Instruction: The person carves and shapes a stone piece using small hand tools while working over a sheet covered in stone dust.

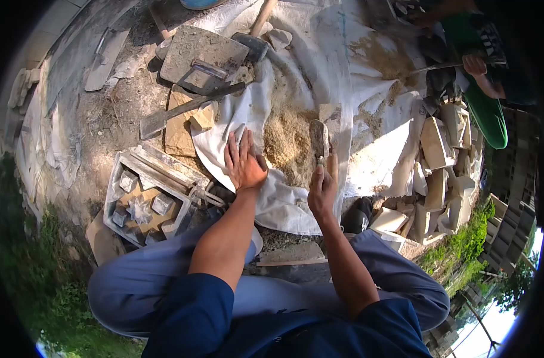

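Note:
My left hand (246,168) lies flat on a white cloth sheet (284,206), fingers stretched out and slightly apart, holding nothing. My right hand (323,192) is closed around the handle of a trowel (319,138), whose blade points away from me. Between my hands, a pile of damp-looking sand (289,140) rests on the sheet, with the trowel blade at its right side. Close beside the trowel is a second tool with a wooden handle (334,161); its far end is partly unclear.
To the left stands a frame mould (114,194) with a star-shaped piece and blocks inside. A sledgehammer head (251,46), a flat slab (203,51) and a long metal bar (191,107) lie ahead. Stacked pale blocks (436,143) and another person's hand (475,65) are at right.

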Tool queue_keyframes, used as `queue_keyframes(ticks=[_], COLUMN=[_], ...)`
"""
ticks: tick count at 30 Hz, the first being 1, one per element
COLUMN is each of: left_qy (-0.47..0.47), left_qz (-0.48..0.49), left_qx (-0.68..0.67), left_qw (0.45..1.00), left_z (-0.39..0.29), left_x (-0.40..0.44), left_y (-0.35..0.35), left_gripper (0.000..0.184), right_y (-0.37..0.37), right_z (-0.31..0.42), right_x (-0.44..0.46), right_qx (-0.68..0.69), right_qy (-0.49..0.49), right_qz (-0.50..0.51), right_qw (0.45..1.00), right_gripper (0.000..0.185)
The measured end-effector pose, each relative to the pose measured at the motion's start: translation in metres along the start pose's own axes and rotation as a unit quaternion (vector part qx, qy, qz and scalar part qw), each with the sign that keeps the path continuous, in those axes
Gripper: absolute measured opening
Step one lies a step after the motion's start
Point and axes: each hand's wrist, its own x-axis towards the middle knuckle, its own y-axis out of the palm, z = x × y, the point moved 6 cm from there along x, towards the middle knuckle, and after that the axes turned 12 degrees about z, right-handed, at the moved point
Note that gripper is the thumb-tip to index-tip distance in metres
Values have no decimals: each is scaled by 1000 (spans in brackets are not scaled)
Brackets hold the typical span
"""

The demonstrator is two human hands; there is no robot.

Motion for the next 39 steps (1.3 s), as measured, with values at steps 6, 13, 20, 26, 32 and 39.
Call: queue_keyframes(ticks=[6,13,20,26,32,39], left_qy=[-4,12,-2,-2,-1,4], left_qz=[14,23,22,33,19,10], left_qx=[9,-16,-3,-3,-11,0], left_qw=[1000,1000,1000,999,1000,1000], left_z=[-2,-1,2,0,-1,-1], left_x=[2,-1,1,1,-1,2], left_y=[-1,-6,5,-2,0,-2], left_gripper=[64,65,70,71,70,70], right_y=[25,17,40,24,30,9], right_z=[-25,4,-15,13,-21,-5], right_x=[-8,-16,-2,-10,-2,1], right_qx=[-148,6,-155,-75,-132,-56], right_qy=[106,18,74,29,159,81], right_qz=[63,27,87,88,110,17], right_qw=[981,999,981,993,972,995], right_gripper=[48,54,52,54,60,52])
